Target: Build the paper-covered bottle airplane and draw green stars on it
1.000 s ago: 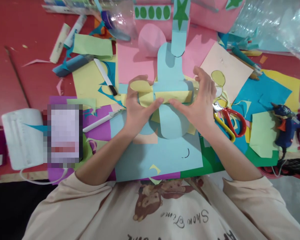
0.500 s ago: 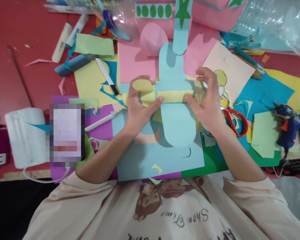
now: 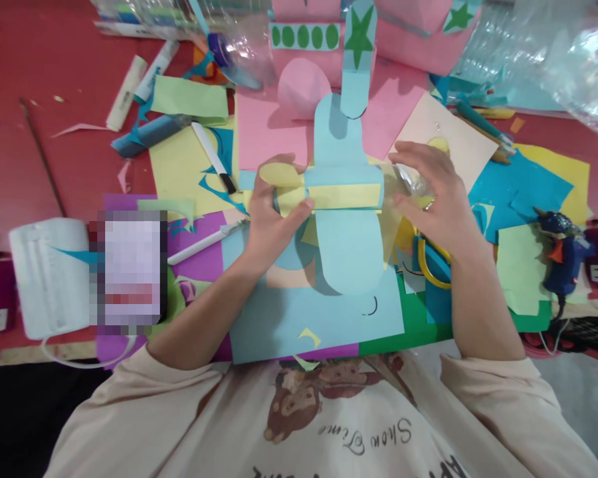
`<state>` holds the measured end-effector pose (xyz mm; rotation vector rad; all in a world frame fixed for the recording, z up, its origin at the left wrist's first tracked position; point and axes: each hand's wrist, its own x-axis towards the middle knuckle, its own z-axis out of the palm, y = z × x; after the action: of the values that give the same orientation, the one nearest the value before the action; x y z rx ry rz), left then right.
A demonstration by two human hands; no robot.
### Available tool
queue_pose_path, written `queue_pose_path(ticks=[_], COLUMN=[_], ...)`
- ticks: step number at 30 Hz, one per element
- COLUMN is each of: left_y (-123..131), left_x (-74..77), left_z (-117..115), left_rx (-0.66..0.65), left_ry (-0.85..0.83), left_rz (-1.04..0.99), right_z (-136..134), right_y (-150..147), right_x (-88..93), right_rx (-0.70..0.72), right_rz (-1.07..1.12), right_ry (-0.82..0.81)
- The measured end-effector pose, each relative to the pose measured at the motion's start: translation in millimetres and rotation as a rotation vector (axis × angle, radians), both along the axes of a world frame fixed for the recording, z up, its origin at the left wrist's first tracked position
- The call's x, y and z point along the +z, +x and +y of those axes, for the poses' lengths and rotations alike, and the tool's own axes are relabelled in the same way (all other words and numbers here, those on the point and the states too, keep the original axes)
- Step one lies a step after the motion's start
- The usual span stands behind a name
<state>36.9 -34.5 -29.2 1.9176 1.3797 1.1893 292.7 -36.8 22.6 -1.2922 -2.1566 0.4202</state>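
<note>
A papercraft airplane point(image 3: 349, 255) with light blue, round-ended wings lies crosswise before me, a yellow strip point(image 3: 343, 196) along its body. My left hand point(image 3: 279, 212) grips its yellow tail end, thumb on the near side of the body and fingers partly hidden behind. Just off the other end, my right hand point(image 3: 431, 192) is open, fingers apart, holding nothing. Under my right wrist, scissors point(image 3: 433, 269) show a yellow handle loop; the rest is mostly covered. A light blue sheet point(image 3: 299, 325) with a small black curve drawn on it lies beneath the plane.
Behind stands a pink paper model point(image 3: 306, 89) with a green-starred light blue strip point(image 3: 360, 40). Markers point(image 3: 125, 93), a white pen point(image 3: 213, 156) and paper scraps lie left, near a phone point(image 3: 132, 265) with a blurred screen. A blue glue gun point(image 3: 563, 249) rests at right.
My right hand has let go of the airplane's body and moved right, its fingers spreading; its arm now covers the scissors' red handle. My left hand keeps its hold.
</note>
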Motion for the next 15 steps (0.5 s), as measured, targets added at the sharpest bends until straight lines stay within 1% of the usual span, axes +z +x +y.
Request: queue_pose_path(ticks=[3, 6, 8, 10, 12, 13, 15], left_y=[-0.7, -2.7, -6.3, -12.7, -22.1, -27.8, -40.0], left_x=[1.2, 2.1, 3.3, 6.9, 14.6, 20.1, 33.4], left_z=[-1.1, 0.2, 3.7, 9.0, 13.6, 14.6, 12.9], left_rx=[-0.008, -0.018, -0.053, -0.106, -0.121, -0.122, -0.005], left_ry=[0.011, -0.026, -0.037, -0.014, 0.015, 0.002, -0.063], left_rz=[0.027, 0.032, 0.002, -0.071, -0.183, -0.199, -0.186], right_z=[1.8, 2.8, 3.9, 5.8, 8.3, 9.6, 12.5], right_y=[8.4, 11.7, 10.8, 7.8, 3.6, 1.3, -2.7], right_x=[1.4, -0.1, -3.4, -9.1, -16.8, -20.9, -29.1], right_rx=[0.034, 0.031, 0.034, 0.030, 0.018, 0.013, -0.004], right_rz=[-0.098, -0.138, -0.140, -0.132, -0.121, -0.117, -0.097], right_ry=[-0.022, -0.044, -0.022, 0.011, 0.045, 0.062, 0.112])
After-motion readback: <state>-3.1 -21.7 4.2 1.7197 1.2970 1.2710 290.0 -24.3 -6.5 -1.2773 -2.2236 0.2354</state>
